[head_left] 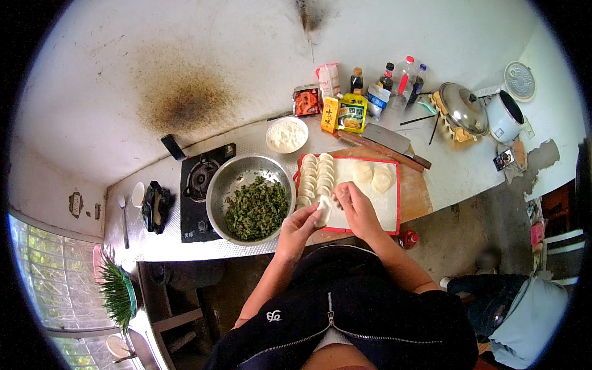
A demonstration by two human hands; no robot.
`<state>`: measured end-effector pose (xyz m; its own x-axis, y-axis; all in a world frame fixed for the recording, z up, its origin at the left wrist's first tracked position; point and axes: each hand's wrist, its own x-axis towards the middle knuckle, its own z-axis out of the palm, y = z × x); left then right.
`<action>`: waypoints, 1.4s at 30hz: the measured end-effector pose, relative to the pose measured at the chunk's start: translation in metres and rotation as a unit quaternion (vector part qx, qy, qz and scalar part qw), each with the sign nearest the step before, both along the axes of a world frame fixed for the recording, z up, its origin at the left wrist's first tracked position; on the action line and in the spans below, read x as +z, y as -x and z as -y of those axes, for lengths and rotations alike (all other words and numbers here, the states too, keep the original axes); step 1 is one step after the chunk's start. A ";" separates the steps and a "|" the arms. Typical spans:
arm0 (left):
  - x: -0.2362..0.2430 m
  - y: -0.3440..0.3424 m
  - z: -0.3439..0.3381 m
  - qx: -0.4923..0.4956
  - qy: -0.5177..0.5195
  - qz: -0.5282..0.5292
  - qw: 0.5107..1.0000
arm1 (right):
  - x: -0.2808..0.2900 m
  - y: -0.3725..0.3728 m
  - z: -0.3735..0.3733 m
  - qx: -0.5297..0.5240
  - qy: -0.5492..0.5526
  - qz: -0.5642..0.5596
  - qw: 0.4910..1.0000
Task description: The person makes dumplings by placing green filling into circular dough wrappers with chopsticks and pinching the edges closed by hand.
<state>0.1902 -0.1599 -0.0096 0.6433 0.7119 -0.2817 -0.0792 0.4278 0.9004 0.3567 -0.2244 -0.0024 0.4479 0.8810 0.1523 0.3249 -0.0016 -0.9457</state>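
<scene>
My left hand (298, 226) pinches a pale folded dumpling (324, 212) between thumb and fingers, above the near edge of a red-rimmed white mat (370, 213). Just right of the dumpling, my right hand (356, 206) has its fingers curled together; what they hold, if anything, is hidden. Two rows of white dumplings (323, 169) lie along the mat's left side. Round dough wrappers (382, 179) rest at its far right. Left of my hands stands a large steel bowl (217, 213) with chopped dark green filling (256, 209) in it.
A black gas stove (192, 213) sits partly under the steel bowl. Behind are a bowl of white flour (287, 135), seasoning packets (353, 113), bottles (404, 80), a cleaver (387, 137) and a rolling pin (385, 151). Another person (524, 320) is at the lower right.
</scene>
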 end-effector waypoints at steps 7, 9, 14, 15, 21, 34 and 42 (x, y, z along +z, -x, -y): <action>0.001 0.003 -0.002 -0.015 0.054 0.031 0.998 | -0.010 0.000 0.005 0.098 0.091 -0.093 0.987; -0.001 0.004 -0.003 -0.025 0.052 0.024 0.998 | -0.001 0.001 0.006 0.101 0.074 -0.046 0.991; -0.004 0.005 -0.002 -0.023 0.048 0.030 0.998 | 0.003 0.003 0.006 0.096 0.036 0.001 0.995; -0.003 0.005 -0.002 -0.024 0.048 0.031 0.998 | 0.003 0.003 0.006 0.090 0.031 0.003 0.995; -0.001 0.003 -0.002 0.016 0.037 0.033 0.999 | -0.006 0.006 0.006 0.100 0.085 -0.157 0.979; -0.004 0.003 0.000 0.027 0.037 0.057 0.997 | -0.009 0.012 0.007 0.083 0.048 -0.150 0.984; -0.003 0.004 0.002 0.044 0.035 0.058 0.997 | -0.010 0.014 0.009 0.113 0.067 -0.082 0.988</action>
<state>0.1861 -0.1624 -0.0125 0.6110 0.7477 -0.2601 -0.2210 0.4766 0.8509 0.3430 -0.2334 -0.0124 0.2463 0.9687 -0.0312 0.1730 -0.0757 -0.9820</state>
